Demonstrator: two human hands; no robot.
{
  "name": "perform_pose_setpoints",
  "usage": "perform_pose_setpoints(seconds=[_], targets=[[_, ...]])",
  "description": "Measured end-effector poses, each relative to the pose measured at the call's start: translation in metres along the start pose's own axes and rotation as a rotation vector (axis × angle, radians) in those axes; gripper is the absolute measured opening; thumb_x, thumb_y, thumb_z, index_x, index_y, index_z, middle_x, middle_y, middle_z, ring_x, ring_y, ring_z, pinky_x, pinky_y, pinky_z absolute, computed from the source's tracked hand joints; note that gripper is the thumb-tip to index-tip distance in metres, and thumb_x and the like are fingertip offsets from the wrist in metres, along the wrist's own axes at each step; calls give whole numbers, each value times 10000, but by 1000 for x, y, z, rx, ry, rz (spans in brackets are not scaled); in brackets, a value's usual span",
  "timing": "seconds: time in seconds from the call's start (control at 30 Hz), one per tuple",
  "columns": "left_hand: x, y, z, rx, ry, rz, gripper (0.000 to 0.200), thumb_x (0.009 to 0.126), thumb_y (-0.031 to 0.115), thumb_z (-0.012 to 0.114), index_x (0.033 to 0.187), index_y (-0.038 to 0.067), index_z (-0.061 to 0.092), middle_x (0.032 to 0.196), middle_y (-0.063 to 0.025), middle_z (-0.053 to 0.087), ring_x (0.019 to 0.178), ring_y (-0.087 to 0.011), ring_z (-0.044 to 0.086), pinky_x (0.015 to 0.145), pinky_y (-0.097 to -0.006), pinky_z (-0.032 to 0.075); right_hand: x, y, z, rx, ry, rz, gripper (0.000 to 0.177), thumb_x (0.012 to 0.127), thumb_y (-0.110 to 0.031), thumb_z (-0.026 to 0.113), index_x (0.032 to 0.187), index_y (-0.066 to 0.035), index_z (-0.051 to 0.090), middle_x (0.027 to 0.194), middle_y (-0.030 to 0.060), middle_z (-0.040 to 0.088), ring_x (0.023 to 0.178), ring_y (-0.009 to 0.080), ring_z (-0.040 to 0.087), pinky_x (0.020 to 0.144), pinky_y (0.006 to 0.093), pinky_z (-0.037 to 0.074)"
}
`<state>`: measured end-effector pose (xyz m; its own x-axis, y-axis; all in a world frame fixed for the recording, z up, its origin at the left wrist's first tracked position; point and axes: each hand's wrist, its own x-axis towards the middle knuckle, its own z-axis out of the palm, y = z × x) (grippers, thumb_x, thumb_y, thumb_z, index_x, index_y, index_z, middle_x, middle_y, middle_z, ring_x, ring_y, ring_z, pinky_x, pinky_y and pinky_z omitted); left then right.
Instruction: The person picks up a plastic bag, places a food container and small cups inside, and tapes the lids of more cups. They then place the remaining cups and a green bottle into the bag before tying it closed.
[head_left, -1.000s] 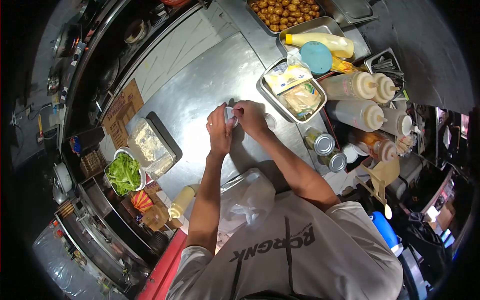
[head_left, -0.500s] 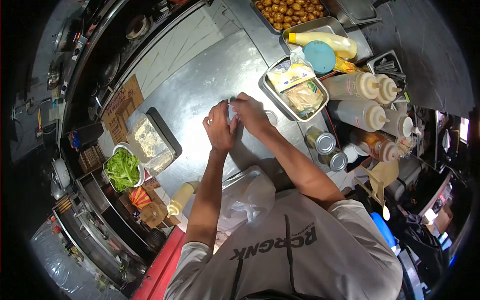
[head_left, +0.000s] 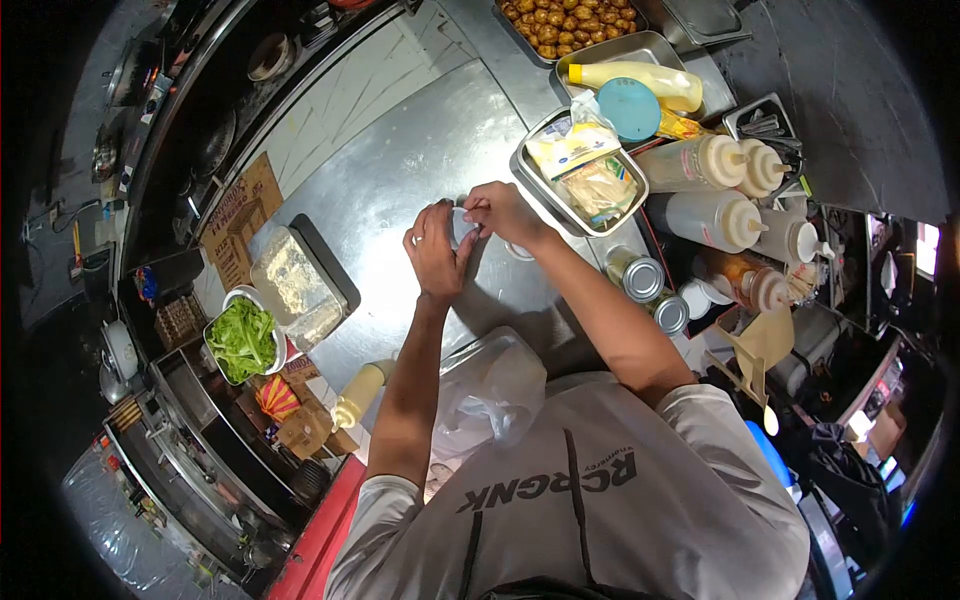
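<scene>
Between my two hands is a small translucent plastic cup [head_left: 460, 226], just over the steel tabletop [head_left: 400, 190]. My left hand [head_left: 435, 250] curls around its left side, with a ring on one finger. From the right, my right hand [head_left: 503, 215] pinches the cup's rim with bent fingers. Close under my right wrist lies a round, clear lid-like piece [head_left: 519, 251], partly covered by the hand. A clear plastic bag [head_left: 495, 385] rests against the table's near edge, below my forearms.
To the left are a container of crumbs [head_left: 300, 285], a bowl of lettuce [head_left: 240, 340] and a squeeze bottle [head_left: 362, 395]. On the right stand a tray of packets [head_left: 590, 175], two cans [head_left: 640, 278] and several sauce bottles [head_left: 705, 220]. Browned round food [head_left: 570, 25] fills a back tray.
My right hand has shifted slightly and its fingers have turned on the cup, showing more of it. The lid-like piece appears further left, and the view has moved a little.
</scene>
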<state>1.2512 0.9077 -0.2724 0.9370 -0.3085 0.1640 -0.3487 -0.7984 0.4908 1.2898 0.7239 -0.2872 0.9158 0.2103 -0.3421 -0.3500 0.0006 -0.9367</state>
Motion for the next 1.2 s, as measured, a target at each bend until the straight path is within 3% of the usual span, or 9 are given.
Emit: perform_pose_setpoints(seconds=[0.2,0.43,0.63,0.73,0.83,0.93,0.97,1.1,1.2], targets=[[4,4,-5,76,-32,-11,622,967,431,685,1442,58,534,1437,-104,601,1398,-306,483,1115,-495,306,19,3,-21,-37,-253,-61,249,749,24,756,994,61,725,822,137,752,692,180,744,637,302,599],[5,0,-1,73,-60,-32,609,969,469,670,1418,72,562,1433,-84,609,1400,-293,485,1148,-497,283,11,2,-18,-87,-180,8,158,838,-5,756,978,60,723,827,103,722,728,137,712,676,274,598],[4,-3,5,117,-36,-22,616,963,504,634,1407,82,569,1446,-89,599,1404,-296,493,1152,-537,270,17,18,-18,59,-150,51,234,782,26,790,1001,85,733,905,193,760,715,214,762,681,324,643],[6,-2,11,275,50,82,615,964,481,640,1426,81,570,1461,-89,592,1410,-295,489,1153,-534,279,16,25,-22,119,-145,54,180,861,-23,764,1009,68,716,888,138,751,794,156,746,709,277,620],[14,-1,19,200,44,116,622,972,442,643,1461,67,554,1469,-124,581,1412,-320,485,1153,-521,294,20,17,-28,-157,-198,34,194,891,-44,769,1036,69,706,909,142,751,819,169,754,735,281,632],[15,-6,19,19,-8,-8,648,987,432,635,1501,54,523,1463,-159,571,1387,-350,493,1142,-497,320,16,6,-28,70,-214,67,188,929,-69,760,1050,63,702,896,134,744,786,171,738,715,302,629],[13,-9,18,18,-57,-20,686,996,390,653,1530,4,462,1428,-229,552,1334,-399,505,1132,-492,352,13,3,-30,10,-230,41,185,959,-85,739,1067,61,703,909,130,749,754,170,726,690,313,609],[13,-2,15,-218,-58,-126,716,989,286,701,1523,-71,385,1374,-291,501,1279,-434,501,1124,-491,389,15,5,-17,-346,-120,2,212,969,-100,733,1100,63,700,932,133,749,757,169,738,676,307,590],[3,-5,19,-292,14,-162,659,1000,310,694,1468,-70,427,1379,-267,487,1290,-420,490,1127,-486,384,9,1,-9,-161,-103,155,211,971,-104,728,1093,67,700,910,133,744,752,172,734,679,311,592]])
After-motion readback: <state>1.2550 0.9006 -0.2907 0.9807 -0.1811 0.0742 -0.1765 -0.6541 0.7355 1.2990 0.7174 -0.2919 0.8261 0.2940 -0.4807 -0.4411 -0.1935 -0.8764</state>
